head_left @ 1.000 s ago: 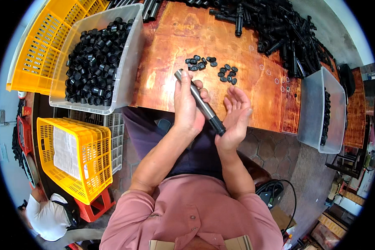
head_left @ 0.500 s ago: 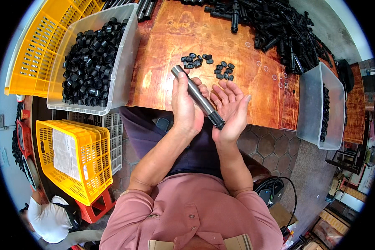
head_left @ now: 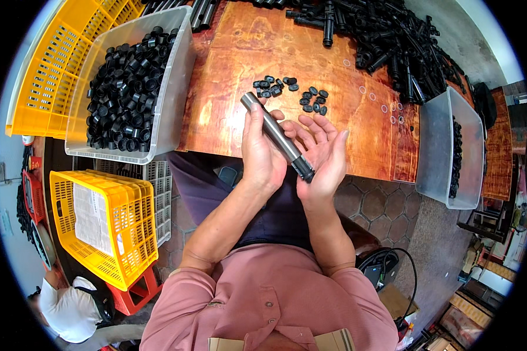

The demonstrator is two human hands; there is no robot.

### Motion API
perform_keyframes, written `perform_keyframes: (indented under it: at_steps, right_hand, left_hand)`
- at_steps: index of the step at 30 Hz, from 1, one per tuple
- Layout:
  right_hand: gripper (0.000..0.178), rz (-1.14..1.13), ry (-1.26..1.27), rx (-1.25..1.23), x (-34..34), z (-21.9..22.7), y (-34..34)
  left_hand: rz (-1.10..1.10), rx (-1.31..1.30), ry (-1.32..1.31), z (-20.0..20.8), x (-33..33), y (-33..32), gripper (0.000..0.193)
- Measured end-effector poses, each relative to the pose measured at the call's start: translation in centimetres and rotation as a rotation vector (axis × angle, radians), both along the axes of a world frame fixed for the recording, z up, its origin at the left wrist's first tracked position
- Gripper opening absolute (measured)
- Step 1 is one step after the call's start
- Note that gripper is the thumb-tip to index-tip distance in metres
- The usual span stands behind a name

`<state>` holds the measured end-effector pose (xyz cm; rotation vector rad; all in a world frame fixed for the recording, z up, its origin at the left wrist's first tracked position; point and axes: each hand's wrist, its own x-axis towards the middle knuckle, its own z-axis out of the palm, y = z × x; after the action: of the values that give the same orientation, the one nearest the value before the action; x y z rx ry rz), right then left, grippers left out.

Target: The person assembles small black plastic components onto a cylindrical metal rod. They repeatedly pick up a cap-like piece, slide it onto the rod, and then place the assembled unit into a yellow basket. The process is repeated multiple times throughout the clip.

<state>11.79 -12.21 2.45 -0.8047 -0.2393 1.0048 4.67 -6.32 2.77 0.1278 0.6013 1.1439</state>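
Observation:
A grey metal tube (head_left: 279, 136) with a black fitting (head_left: 303, 169) at its lower end lies slantwise between my hands, over the table's near edge. My left hand (head_left: 262, 155) is closed on the tube, thumb along its upper part. The black end rests against the palm of my right hand (head_left: 325, 155), whose fingers are stretched out and apart. Beyond my hands, several small black plastic parts (head_left: 273, 86) lie in one loose group on the wooden table (head_left: 246, 47). A second group of small black oval pieces (head_left: 314, 100) lies to its right.
A clear bin (head_left: 178, 99) of black caps (head_left: 126, 88) stands at left, beside yellow crates (head_left: 140, 216). Black tubular parts (head_left: 386, 41) are heaped at the far right. Another clear bin (head_left: 439, 152) stands at the table's right. A person in a white top (head_left: 76, 310) is at lower left.
My right hand's fingers have shifted slightly left, closer to the tube. The tube and my left hand stay almost in place.

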Motion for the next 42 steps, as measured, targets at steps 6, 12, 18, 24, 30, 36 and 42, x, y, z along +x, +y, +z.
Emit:
perform_keyframes:
  at_steps: [6,12,18,24,30,36,42]
  right_hand:
    - [0.056,-0.005,-0.126,0.086,-0.8,-0.4,0.0]
    - [0.055,0.005,-0.07,0.069,-0.7,-0.7,-0.3]
    - [0.053,0.047,0.019,0.021,-0.1,-2.1,-0.6]
    - [0.052,0.057,0.058,0.012,0.0,-2.4,-0.5]
    - [0.051,0.074,0.085,0.024,0.0,-2.7,-0.6]
    - [0.047,0.163,-0.2,-0.107,0.1,-2.0,-1.6]
    - [0.033,0.486,-0.979,-0.434,0.3,0.3,-4.2]
  left_hand:
    - [-0.143,0.043,-0.331,-1.5,-0.7,1.0,0.038]
    - [-0.16,-0.006,-0.271,-1.7,-0.6,1.1,0.034]
    - [-0.074,0.008,0.102,-1.6,-0.7,1.5,0.023]
    - [-0.103,-0.019,-0.025,-1.9,-1.0,1.4,0.025]
    - [-0.066,-0.028,0.169,-0.2,-0.1,0.8,0.027]
    - [-0.079,0.043,0.04,-2.0,-0.9,1.6,0.029]
    - [-0.056,0.08,0.064,-1.3,-1.4,2.1,0.029]
